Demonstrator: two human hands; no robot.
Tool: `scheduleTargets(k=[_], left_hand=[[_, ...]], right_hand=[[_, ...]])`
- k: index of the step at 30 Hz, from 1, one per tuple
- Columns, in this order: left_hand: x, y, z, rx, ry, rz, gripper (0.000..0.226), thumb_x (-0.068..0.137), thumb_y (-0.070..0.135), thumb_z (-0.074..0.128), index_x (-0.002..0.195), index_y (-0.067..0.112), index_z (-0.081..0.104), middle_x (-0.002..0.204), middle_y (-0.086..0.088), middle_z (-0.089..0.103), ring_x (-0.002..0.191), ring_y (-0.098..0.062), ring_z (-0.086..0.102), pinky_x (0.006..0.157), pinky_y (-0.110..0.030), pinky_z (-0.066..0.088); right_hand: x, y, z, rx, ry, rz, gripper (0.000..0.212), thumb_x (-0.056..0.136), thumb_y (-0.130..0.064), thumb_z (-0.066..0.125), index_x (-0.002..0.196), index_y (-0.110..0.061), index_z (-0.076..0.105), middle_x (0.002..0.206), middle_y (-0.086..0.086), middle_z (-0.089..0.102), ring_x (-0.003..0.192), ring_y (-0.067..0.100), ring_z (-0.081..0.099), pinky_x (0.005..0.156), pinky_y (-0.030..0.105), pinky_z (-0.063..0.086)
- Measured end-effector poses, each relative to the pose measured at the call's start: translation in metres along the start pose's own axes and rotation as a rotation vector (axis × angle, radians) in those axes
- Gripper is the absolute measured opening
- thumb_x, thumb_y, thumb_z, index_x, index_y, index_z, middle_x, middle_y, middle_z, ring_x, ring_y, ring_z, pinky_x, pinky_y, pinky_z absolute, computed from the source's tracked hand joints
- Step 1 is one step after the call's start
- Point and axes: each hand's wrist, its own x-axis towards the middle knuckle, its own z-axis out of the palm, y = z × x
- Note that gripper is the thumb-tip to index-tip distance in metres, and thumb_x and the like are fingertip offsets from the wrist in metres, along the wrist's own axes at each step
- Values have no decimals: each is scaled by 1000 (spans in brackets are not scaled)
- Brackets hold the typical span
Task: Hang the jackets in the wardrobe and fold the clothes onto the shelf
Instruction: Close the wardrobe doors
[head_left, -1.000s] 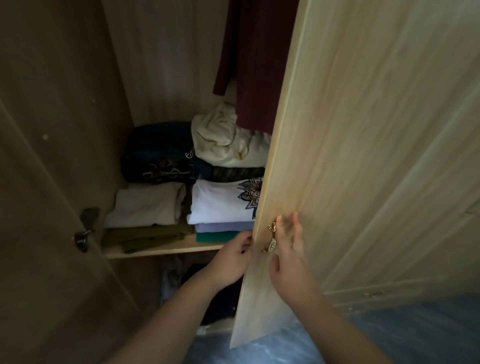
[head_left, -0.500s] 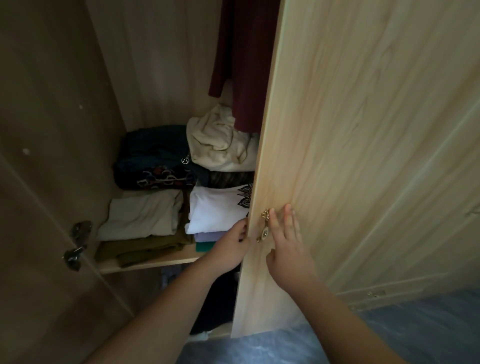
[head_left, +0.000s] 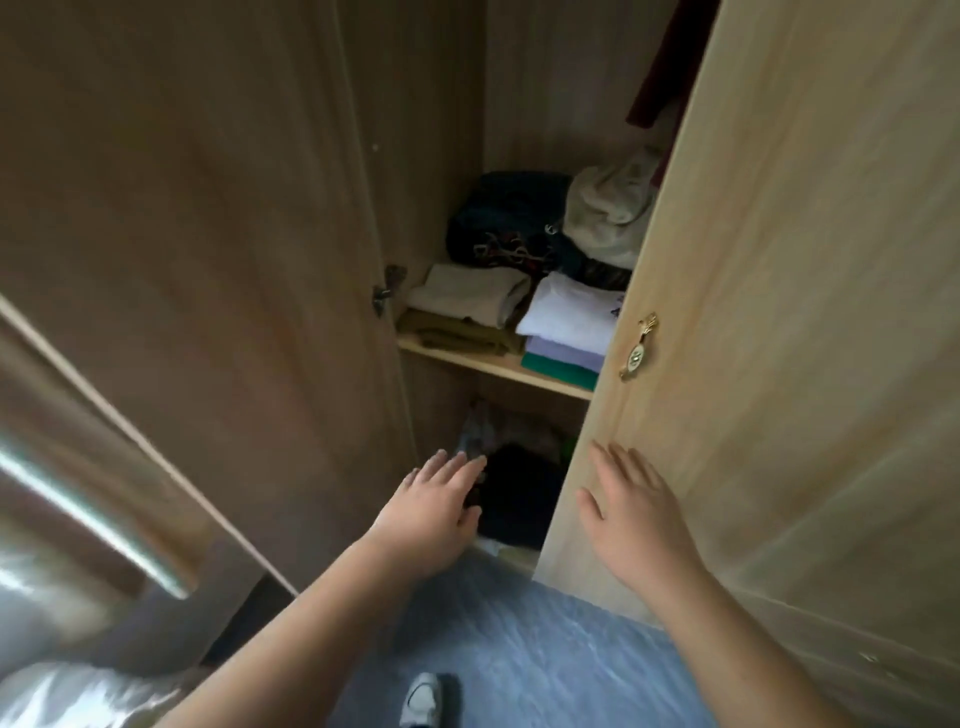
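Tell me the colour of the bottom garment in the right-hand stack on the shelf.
Green: the folded garment at the bottom, seen in the head view.

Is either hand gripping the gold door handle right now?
No. The gold handle is untouched; the right hand lies flat lower on the door and the left hand is open.

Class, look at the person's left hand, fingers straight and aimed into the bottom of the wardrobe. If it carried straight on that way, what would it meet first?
Most likely the dark bundle of clothes under the shelf; the left hand points just at its left edge, though depth is unclear.
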Motion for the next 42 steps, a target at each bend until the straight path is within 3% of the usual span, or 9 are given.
scheduleTargets(k=[12, 16, 20, 23, 26, 31, 37, 40, 42], left_hand=[[-190, -98, -54, -76, 173, -399, 71, 96, 28, 53, 157, 29, 17, 164, 2, 24, 152, -24, 16, 123, -36, 20], [-208, -119, -88, -363, 360, -527, 50, 90, 30, 52, 139, 27, 40, 135, 4, 50, 124, -19, 51, 99, -35, 46], [-203, -146, -124, -596, 485, -536, 59, 91, 23, 57, 145, 24, 34, 132, 7, 48, 112, -11, 52, 85, -20, 41], [-190, -165, -152, -859, 463, -451, 69, 96, 12, 56, 154, 34, 27, 142, 10, 46, 121, -12, 58, 64, -13, 52], [-179, -184, -166, -874, 387, -320, 69, 96, 9, 56, 154, 36, 31, 146, 8, 52, 127, -10, 56, 102, -34, 52], [-174, -202, -157, -884, 370, -169, 68, 90, 5, 55, 146, 40, 41, 131, 14, 64, 121, -10, 61, 105, -45, 49], [-170, -185, -146, -806, 265, 50, 76, 75, 12, 48, 142, 48, 43, 124, 27, 61, 115, -1, 60, 96, -17, 47], [-157, -160, -140, -656, 242, 186, 80, 73, 7, 36, 149, 28, 44, 139, 8, 56, 125, -10, 54, 107, -28, 43], [-139, -145, -134, -428, 277, 278, 83, 75, 3, 31, 152, 32, 40, 155, 2, 38, 139, -15, 38, 116, -32, 33]], right_hand=[[-35, -136, 1, 216, -107, -274, 62, 98, -45, 46, 155, -30, 27, 162, -3, 27, 150, 19, 18, 119, 38, 27], [-34, -193, -8, 312, -103, -315, 60, 98, -42, 48, 154, -30, 29, 161, -5, 29, 149, 16, 20, 118, 37, 29], [-32, -273, -25, 441, -65, -397, 59, 99, -37, 49, 153, -30, 28, 160, -6, 30, 147, 13, 26, 115, 33, 32], [-29, -335, -43, 536, -19, -470, 58, 99, -37, 49, 152, -37, 25, 160, -12, 28, 146, 10, 29, 113, 30, 33], [-24, -383, -58, 599, 47, -527, 59, 100, -34, 49, 151, -43, 21, 161, -18, 22, 146, 5, 26, 111, 24, 28], [-19, -417, -72, 593, 172, -615, 62, 100, -28, 47, 151, -47, 17, 162, -23, 10, 147, -2, 16, 108, 7, 18], [-19, -385, -82, 489, 432, -551, 60, 94, -14, 57, 147, -33, 37, 152, -8, 26, 125, -3, 40, 96, -2, 31], [-21, -347, -88, 459, 558, -519, 54, 93, -13, 56, 144, -28, 46, 142, -2, 38, 115, -2, 48, 98, 4, 36], [-23, -315, -92, 413, 602, -494, 56, 93, -13, 54, 146, -28, 46, 141, 0, 40, 115, 1, 50, 99, 11, 42]])
